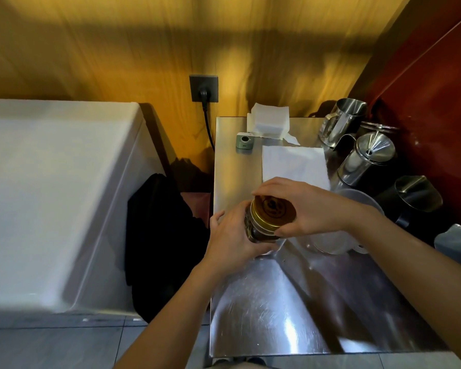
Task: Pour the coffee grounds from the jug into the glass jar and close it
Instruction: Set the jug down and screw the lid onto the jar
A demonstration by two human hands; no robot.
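A glass jar [256,231] with dark coffee grounds inside stands near the left edge of the steel table [277,310]. My left hand [232,237] wraps around the jar's side. A gold metal lid [273,213] sits on the jar's mouth, and my right hand [308,206] grips it from above and from the right. Just right of the jar, partly behind my right wrist, stands a clear plastic jug [338,241]; what it holds cannot be seen.
Steel pitchers [341,121] and a lidded steel pot [365,158] line the table's right side against the red wall. White paper [293,163], folded napkins [269,121] and a small green device [244,141] lie at the back. A white chest [53,198] stands left.
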